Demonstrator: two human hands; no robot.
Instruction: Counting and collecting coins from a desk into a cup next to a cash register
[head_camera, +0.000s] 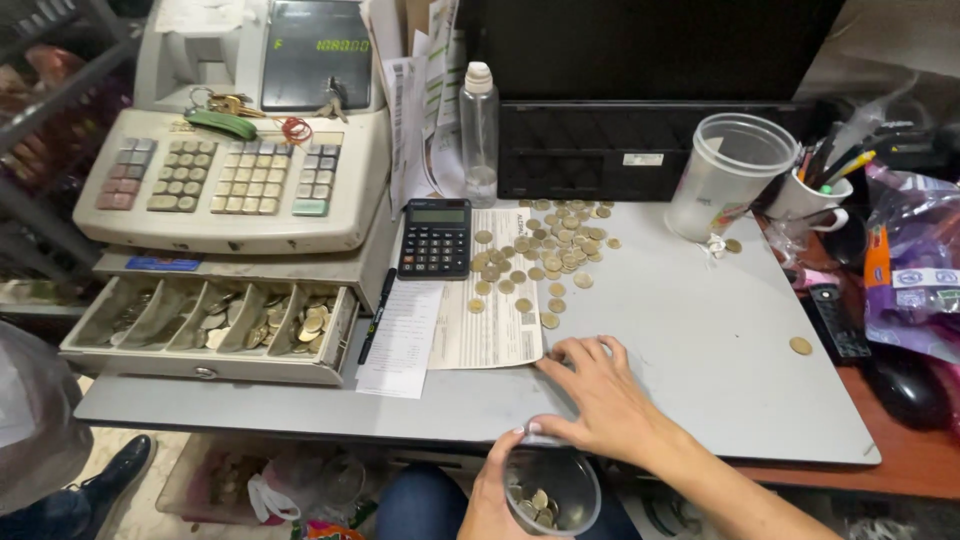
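The left hand (492, 492) comes up from the bottom edge, just below the table edge. Its fingers are curled around a small clear cup (551, 488), so it is closed on the cup and holds it against the front edge of the grey table (700, 350). Some coins (534, 503) lie inside the cup.

The right hand (600, 392) is just above the cup. The forearm runs in from the lower right and the hand lies palm down on the table, fingers a little spread and bent, the fingertips pointing left. The heel of this hand is at the table edge, over the mouth of the cup. I cannot tell if coins are under the palm.

Far left of the hands stands a beige cash register (230, 180) with its open drawer (210, 325) of coins. Nearer, up and left of the right hand, lie a white receipt (403, 340), a black pen (377, 313), a black calculator (435, 238) and a printed paper sheet (495, 330). Straight above the right hand is a loose pile of coins (550, 245). Up and right stands a big clear plastic container (728, 175), and one single coin (800, 346) lies to the right.
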